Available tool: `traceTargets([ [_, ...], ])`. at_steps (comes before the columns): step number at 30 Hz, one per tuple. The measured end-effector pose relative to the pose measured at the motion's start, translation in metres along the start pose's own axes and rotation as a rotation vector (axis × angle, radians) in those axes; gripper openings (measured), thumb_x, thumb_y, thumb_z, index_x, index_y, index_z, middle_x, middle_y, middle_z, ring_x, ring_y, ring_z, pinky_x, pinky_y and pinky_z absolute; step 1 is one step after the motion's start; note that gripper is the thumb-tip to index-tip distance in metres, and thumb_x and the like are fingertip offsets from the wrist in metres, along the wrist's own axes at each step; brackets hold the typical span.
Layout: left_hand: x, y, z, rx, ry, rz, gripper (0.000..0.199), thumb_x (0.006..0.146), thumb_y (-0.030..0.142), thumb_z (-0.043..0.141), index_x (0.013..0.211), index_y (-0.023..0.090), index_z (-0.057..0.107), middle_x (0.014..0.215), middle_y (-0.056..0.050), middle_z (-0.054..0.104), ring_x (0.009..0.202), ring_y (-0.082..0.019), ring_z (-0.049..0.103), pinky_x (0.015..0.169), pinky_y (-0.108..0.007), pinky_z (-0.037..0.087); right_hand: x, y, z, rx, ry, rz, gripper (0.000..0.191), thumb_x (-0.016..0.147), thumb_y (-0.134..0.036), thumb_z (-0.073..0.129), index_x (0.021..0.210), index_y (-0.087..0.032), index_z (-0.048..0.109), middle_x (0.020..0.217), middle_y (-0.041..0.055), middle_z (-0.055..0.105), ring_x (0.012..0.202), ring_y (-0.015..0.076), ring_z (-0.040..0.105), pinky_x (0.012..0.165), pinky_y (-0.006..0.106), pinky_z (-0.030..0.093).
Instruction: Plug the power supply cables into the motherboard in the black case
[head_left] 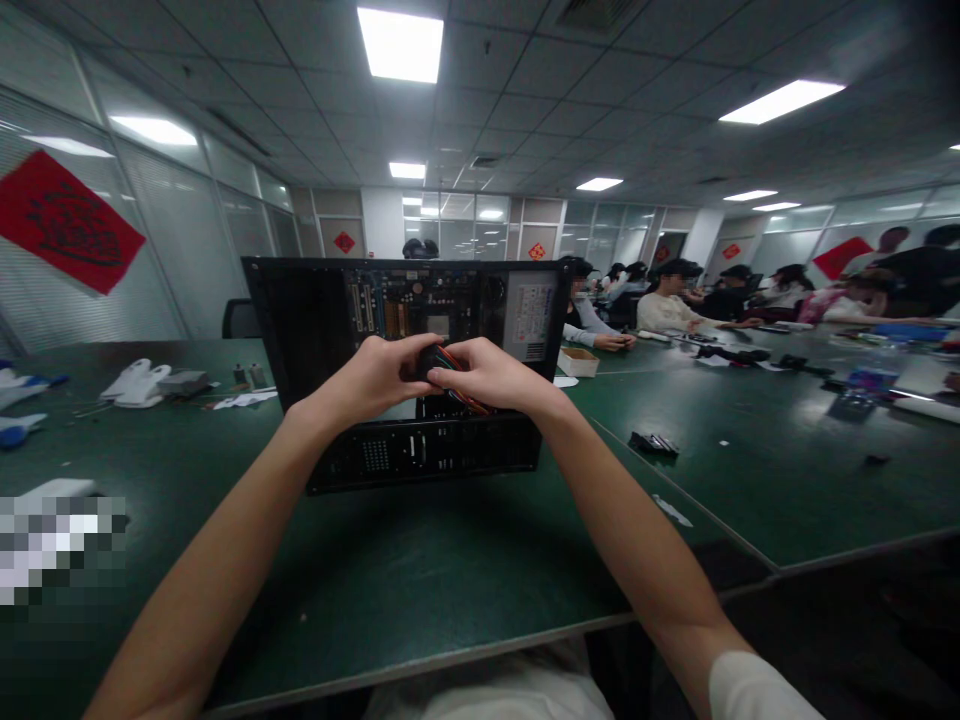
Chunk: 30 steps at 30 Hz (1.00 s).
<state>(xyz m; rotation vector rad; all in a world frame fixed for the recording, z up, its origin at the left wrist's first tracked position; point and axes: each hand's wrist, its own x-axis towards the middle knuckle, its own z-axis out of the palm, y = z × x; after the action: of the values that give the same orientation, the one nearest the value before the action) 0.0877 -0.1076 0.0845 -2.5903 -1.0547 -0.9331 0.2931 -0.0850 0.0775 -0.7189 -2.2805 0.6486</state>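
In front of me a black computer case stands on the green table, its open side toward me. Inside it I see a motherboard and, at the upper right, a power supply with a label. My left hand and my right hand meet at the middle of the opening. Between their curled fingers is a bundle of cables in red, orange and black, gripped from both sides. The fingers partly hide the dark end of the bundle.
White plastic bags and a grey box lie to the left. A small open carton stands behind the case at right. A black part and a clear plastic scrap lie at right. Several people sit along the far tables.
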Motion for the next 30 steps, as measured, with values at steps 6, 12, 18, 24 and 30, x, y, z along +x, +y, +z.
traceTargets([
  [6, 0.000, 0.005, -0.001, 0.001, -0.023, -0.002, 0.052, 0.081, 0.030, 0.067, 0.131, 0.018, 0.061, 0.069, 0.001, 0.065, 0.060, -0.013, 0.058, 0.057, -0.023, 0.044, 0.007, 0.007, 0.009, -0.005, 0.014, 0.008, 0.017, 0.081, -0.031, 0.056, 0.077, -0.016, 0.062, 0.064, -0.0015, 0.055, 0.062, 0.0132, 0.048, 0.056, 0.024, 0.035],
  [12, 0.002, 0.002, 0.003, 0.008, 0.036, -0.018, 0.057, 0.081, 0.030, 0.067, 0.136, 0.017, 0.056, 0.073, 0.000, 0.065, 0.061, -0.014, 0.059, 0.059, -0.025, 0.046, 0.014, 0.012, 0.017, 0.090, 0.097, -0.006, 0.012, 0.077, -0.027, 0.051, 0.075, -0.016, 0.058, 0.064, -0.0027, 0.052, 0.061, 0.0124, 0.047, 0.055, 0.024, 0.034],
  [18, 0.005, -0.003, 0.011, 0.206, 0.276, 0.016, 0.046, 0.084, 0.026, 0.065, 0.128, 0.018, 0.057, 0.104, -0.008, 0.067, 0.090, -0.020, 0.065, 0.082, -0.032, 0.052, 0.021, 0.018, 0.014, 0.197, 0.266, -0.044, 0.026, 0.081, -0.040, 0.056, 0.080, -0.015, 0.062, 0.073, -0.0005, 0.059, 0.068, 0.0139, 0.052, 0.065, 0.026, 0.040],
  [24, 0.001, -0.002, 0.010, 0.310, 0.358, 0.027, 0.020, 0.089, 0.027, 0.058, 0.106, 0.020, 0.066, 0.107, -0.008, 0.068, 0.097, -0.022, 0.065, 0.082, -0.032, 0.053, 0.018, 0.017, 0.009, 0.239, 0.267, -0.096, 0.040, 0.082, -0.055, 0.061, 0.082, -0.015, 0.062, 0.077, 0.0006, 0.061, 0.072, 0.0144, 0.054, 0.065, 0.025, 0.043],
  [30, -0.001, -0.005, 0.010, 0.351, 0.389, -0.005, 0.021, 0.092, 0.031, 0.056, 0.103, 0.022, 0.071, 0.111, -0.007, 0.071, 0.101, -0.023, 0.067, 0.082, -0.034, 0.053, 0.016, 0.022, 0.003, 0.201, 0.239, -0.080, 0.044, 0.095, -0.055, 0.042, 0.076, -0.018, 0.056, 0.070, 0.0003, 0.056, 0.065, 0.0144, 0.055, 0.057, 0.024, 0.045],
])
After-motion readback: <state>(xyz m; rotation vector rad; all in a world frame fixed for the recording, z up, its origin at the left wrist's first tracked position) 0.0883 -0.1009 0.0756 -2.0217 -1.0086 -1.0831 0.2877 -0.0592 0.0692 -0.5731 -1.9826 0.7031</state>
